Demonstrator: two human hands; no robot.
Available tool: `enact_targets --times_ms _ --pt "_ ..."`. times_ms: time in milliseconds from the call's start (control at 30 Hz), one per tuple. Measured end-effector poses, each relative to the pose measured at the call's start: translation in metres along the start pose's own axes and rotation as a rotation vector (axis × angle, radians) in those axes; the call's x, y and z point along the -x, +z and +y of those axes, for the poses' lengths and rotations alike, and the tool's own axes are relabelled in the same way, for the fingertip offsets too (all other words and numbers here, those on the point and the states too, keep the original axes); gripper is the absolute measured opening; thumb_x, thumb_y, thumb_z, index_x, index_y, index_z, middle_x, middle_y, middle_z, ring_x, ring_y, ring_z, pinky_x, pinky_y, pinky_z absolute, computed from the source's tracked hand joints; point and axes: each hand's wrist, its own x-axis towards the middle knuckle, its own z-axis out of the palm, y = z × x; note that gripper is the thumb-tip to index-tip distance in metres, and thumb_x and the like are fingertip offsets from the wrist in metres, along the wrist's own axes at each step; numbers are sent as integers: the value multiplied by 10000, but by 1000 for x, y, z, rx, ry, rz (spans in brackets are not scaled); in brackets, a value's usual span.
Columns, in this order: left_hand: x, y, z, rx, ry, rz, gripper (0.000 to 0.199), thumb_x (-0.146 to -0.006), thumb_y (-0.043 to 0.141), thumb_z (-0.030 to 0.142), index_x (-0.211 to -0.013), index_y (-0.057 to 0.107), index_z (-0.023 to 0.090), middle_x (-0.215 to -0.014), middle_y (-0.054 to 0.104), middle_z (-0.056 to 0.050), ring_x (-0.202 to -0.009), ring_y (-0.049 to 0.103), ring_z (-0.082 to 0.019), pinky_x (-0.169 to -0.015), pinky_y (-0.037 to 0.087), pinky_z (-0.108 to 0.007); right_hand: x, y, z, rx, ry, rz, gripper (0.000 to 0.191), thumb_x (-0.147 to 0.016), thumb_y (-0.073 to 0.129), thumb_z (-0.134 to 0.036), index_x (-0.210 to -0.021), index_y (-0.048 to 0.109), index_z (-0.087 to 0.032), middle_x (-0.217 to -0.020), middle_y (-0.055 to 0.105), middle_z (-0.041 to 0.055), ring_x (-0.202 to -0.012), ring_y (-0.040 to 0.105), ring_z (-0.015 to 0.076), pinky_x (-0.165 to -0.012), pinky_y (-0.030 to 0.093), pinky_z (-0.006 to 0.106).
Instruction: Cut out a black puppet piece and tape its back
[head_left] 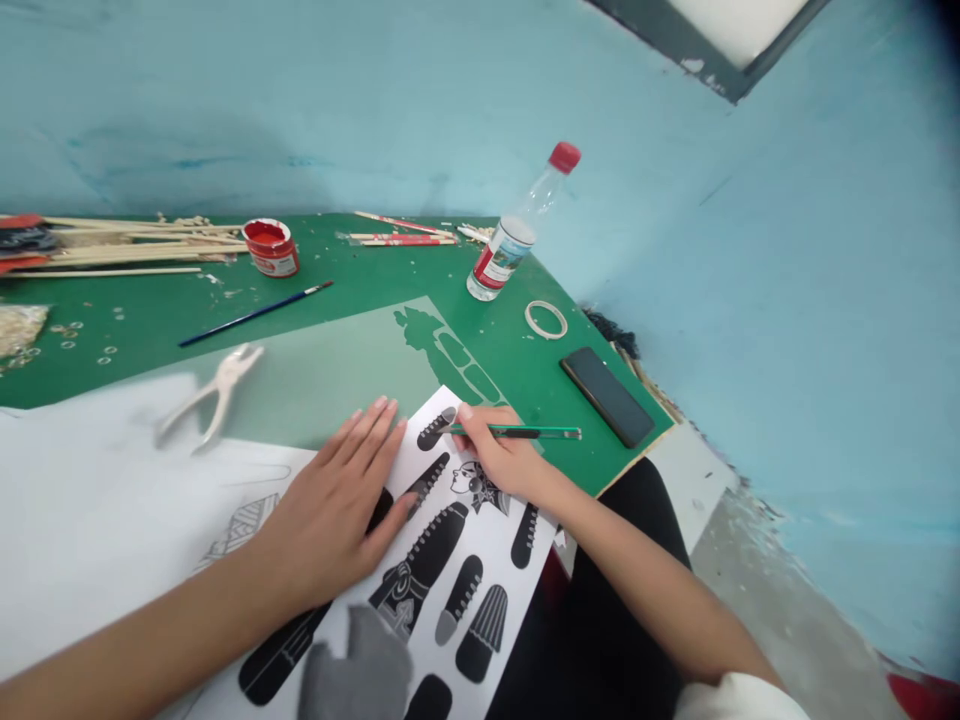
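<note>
My left hand (345, 495) lies flat with fingers spread on a white sheet (517, 590) printed with black shapes, boot-like and sleeve-like pieces and a small head. In my right hand (499, 455) is a slim green-and-black craft knife (536, 433), pinched between thumb and fingers. Its tip points left, at the dark laced shape near the sheet's top corner; whether it touches the paper cannot be made out. Under the printed sheet lies a translucent sheet (330, 350) with figure-shaped cut-outs at its upper right. A blurred grey patch covers part of the print at the bottom.
White-handled pliers (217, 395) rest left of my hand. Behind are a paintbrush (255, 314), red paint jar (271, 248), thin sticks (150, 245) and red-wrapped chopsticks (405, 239). A water bottle (506, 250), tape roll (546, 320) and phone (607, 395) stand or lie right on the green table (450, 275).
</note>
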Motion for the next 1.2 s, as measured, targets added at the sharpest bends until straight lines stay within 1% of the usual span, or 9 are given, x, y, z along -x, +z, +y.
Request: enact_targets --times_ms 167,267,333,433,500,533,633,900,1200 --pt "-10 -12 -34 -110 -203 64 686 -1072 373 418 -1575 324 -45 -1645 349 -344 -1599 269 -437 -1282 249 -638 2 1 2 -60 23 5 653 -1129 339 -565 -634 553 -196 -581 505 -27 -526 454 114 -586 379 275" --pt "-16 -27 -63 -189 -314 139 640 -1078 353 357 -1579 323 -40 -1645 328 -361 -1610 216 -459 -1272 246 -671 2 2 2 -84 16 -3 649 -1120 353 -583 -645 569 -196 -580 500 -28 -533 448 120 -584 373 278" --pt "-18 -36 -68 -217 -336 193 613 -1076 349 303 -1574 324 -54 -1619 351 -383 -1599 219 -491 -1239 261 -714 1 3 4 -99 17 -6 647 -1118 358 -588 -649 570 -195 -572 484 -34 -527 433 118 -577 364 276" --pt "-14 -40 -41 -201 -233 199 576 -1061 362 232 -1571 350 -35 -1549 482 -348 -1512 418 -468 -1158 399 -659 0 3 6 -114 26 -12 641 -1120 366 -573 -643 561 -193 -556 461 -42 -514 414 112 -565 354 270" --pt "-7 -35 -9 -142 -33 146 488 -1049 435 266 -1488 522 70 -1418 668 -195 -1326 634 -343 -1101 490 -491 1 2 7 -116 30 -16 635 -1121 372 -555 -629 547 -194 -547 450 -44 -508 410 111 -564 354 272" --pt "-4 -32 6 -110 60 132 451 -1046 464 314 -1432 590 118 -1384 706 -128 -1296 656 -302 -1116 483 -446 1 1 7 -114 31 -16 632 -1120 372 -546 -618 534 -197 -542 444 -44 -506 407 113 -562 352 275" --pt "6 -21 36 -34 236 130 496 -1044 487 451 -1385 642 126 -1448 676 -101 -1372 607 -291 -1197 406 -426 0 -1 5 -96 28 -23 626 -1115 372 -528 -586 478 -210 -529 434 -38 -508 405 122 -552 344 286" --pt "16 -12 43 110 201 234 408 -1044 486 330 -1296 705 95 -1404 701 -118 -1356 623 -297 -1120 469 -393 -7 0 -3 -10 -70 -203 611 -1124 329 -516 -597 424 -222 -571 473 -21 -540 449 137 -587 363 311" --pt "18 -10 46 119 171 246 393 -1010 550 275 -1318 677 68 -1388 703 -147 -1316 661 -283 -1152 446 -385 -18 0 4 283 -549 -258 398 -1071 409 -192 -687 322 -249 -590 386 -37 -560 362 154 -559 295 325"
